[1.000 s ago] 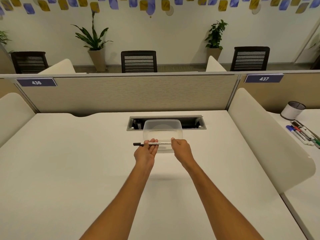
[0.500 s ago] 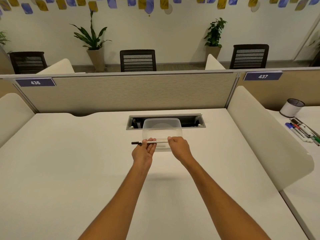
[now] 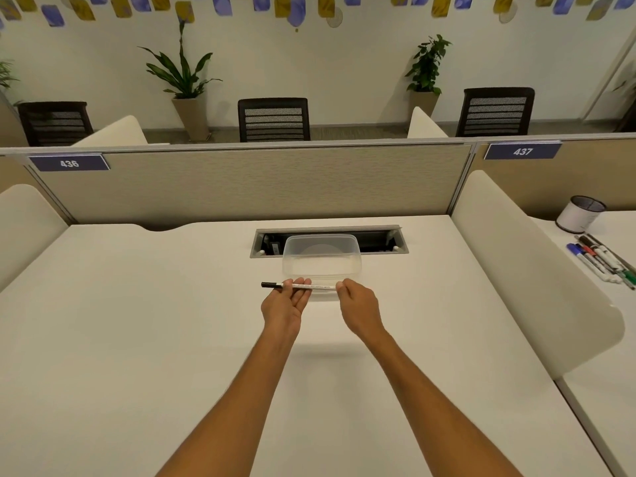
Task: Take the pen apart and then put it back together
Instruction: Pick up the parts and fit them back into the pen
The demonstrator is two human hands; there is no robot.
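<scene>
Little has moved since the earlier frames: both hands remain raised over the white desk (image 3: 137,339) with the pen between them, though the left palm now looks a touch more open and turned up. From the head view, the pen (image 3: 303,286) lies level, running left to right above the desk surface, its black cap end sticking out to the left and its white barrel spanning the gap between the hands. Its left part rests across the fingers of the left hand (image 3: 284,304), which is palm up with the fingers loosely spread, cradling rather than clamping it. The right hand (image 3: 358,306) is curled, its fingertips pinched closed on the pen's right end. Just beyond the pen, on the far side, a clear plastic container (image 3: 321,259) stands on the desk, in front of the recessed cable tray (image 3: 378,241). The pen appears whole, with its cap on. Far to the right, on the neighbouring desk past a white divider (image 3: 533,270), a mesh pen cup (image 3: 581,214) stands near a row of markers (image 3: 602,258) lying side by side.
</scene>
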